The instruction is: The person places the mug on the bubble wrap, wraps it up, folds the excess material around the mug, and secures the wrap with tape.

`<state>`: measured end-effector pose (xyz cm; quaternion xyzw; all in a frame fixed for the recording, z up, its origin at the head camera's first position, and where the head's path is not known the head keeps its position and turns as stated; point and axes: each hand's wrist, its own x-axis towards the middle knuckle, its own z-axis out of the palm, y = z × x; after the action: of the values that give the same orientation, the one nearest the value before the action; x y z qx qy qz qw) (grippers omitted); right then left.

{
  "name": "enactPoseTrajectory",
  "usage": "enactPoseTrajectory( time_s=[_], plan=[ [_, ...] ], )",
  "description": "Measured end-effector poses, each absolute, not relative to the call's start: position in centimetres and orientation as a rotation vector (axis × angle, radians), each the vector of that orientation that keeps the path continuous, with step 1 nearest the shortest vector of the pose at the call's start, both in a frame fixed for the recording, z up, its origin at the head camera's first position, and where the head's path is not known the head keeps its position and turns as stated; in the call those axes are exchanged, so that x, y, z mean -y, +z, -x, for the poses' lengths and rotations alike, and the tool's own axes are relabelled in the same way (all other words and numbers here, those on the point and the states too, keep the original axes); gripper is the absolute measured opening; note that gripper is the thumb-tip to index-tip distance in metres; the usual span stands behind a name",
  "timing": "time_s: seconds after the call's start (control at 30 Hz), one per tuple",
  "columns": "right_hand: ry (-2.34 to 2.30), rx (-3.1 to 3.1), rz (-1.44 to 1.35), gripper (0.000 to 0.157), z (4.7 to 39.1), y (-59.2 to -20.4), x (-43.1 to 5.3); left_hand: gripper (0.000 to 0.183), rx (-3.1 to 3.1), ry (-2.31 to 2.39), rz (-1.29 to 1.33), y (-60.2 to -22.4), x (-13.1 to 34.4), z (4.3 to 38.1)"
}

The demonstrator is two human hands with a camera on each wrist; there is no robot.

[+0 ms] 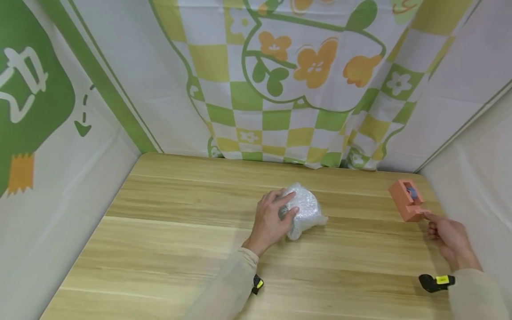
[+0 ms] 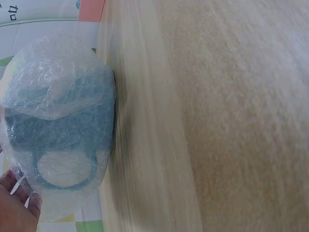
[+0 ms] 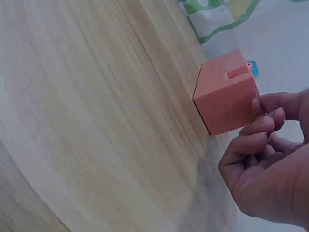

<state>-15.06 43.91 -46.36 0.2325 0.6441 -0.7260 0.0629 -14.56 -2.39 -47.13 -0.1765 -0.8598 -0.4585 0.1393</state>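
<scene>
A mug in bubble wrap (image 1: 306,206) stands on the wooden table near its middle. Its bluish body and handle show through the wrap (image 2: 60,116) in the left wrist view. My left hand (image 1: 272,218) holds the bundle from its left side, thumb and fingers spread round it. Far to the right sits an orange tape dispenser (image 1: 404,202) with a blue-cored roll inside. At its cutting end, my right hand (image 1: 450,235) pinches with thumb and forefinger, the other fingers curled. The clear tape between those fingertips is hard to make out.
The wooden table (image 1: 160,249) ends at the back against a checked, flowered cloth (image 1: 276,120). White fabric walls (image 1: 476,178) stand close on the left and right, the right one beside the dispenser.
</scene>
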Motion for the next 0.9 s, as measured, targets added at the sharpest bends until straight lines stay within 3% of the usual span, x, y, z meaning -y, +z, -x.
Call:
enactPoseTrajectory(
  time_s=[0.3,0.9],
  plan=[
    [-2.541,-1.437,-0.458,0.028,14.5,-48.4,-44.6,0.041,2.47,-1.321,0.518,-47.3,2.3,14.7],
    [-2.554,-1.481,-0.569,0.028,14.5,-48.6,-44.0,0.041,2.469,-1.354,0.489,-47.3,2.2,14.6]
  ],
)
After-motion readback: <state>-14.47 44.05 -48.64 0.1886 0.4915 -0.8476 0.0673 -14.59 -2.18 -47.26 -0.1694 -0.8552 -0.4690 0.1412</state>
